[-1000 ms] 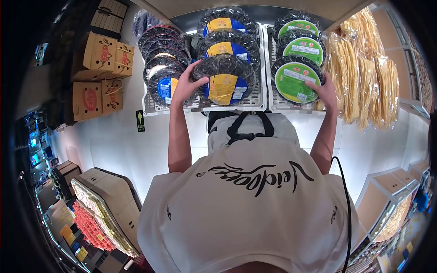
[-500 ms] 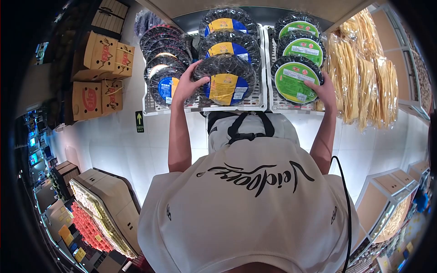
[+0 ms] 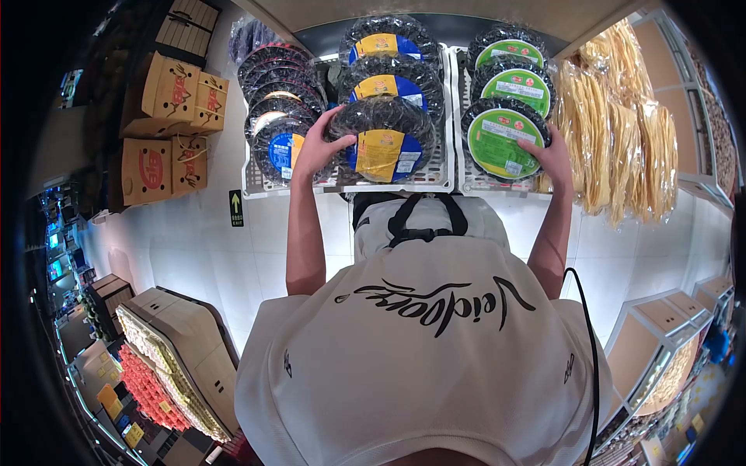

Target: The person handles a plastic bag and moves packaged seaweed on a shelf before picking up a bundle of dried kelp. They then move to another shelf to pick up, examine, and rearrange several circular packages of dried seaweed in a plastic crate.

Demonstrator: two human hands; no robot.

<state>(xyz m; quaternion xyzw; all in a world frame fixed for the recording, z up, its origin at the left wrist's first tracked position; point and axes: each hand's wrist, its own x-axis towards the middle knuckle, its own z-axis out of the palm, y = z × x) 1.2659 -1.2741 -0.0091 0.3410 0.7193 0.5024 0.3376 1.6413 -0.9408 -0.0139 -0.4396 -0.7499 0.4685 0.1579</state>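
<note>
From the head view, we are looking down over a white T-shirt (image 3: 423, 342) at a shelf of white plastic crates (image 3: 440, 167). The left hand (image 3: 317, 147) is gripping the near round pack with the yellow-and-blue label (image 3: 381, 140), fingers curled over its left rim and thumb pressing its face; that pack is sitting at the front of the middle crate, leaning back against two more packs of the same kind (image 3: 392, 78) lined up behind it. The right hand (image 3: 553, 159) is wrapping around the lower right edge of the front green-label round pack (image 3: 503, 140), which is standing at the front of the right crate with two more green ones (image 3: 513, 78) behind it. Both hands are closed on their packs, arms reaching up and apart.

To the left, a row of dark round packs (image 3: 280, 109) is filling the next crate, just beside the left hand. To the right, bundles of yellow dried strips in clear wrap (image 3: 622, 132) are hanging near the right hand. Further left, cardboard boxes (image 3: 167, 124) are stacked on the floor.
</note>
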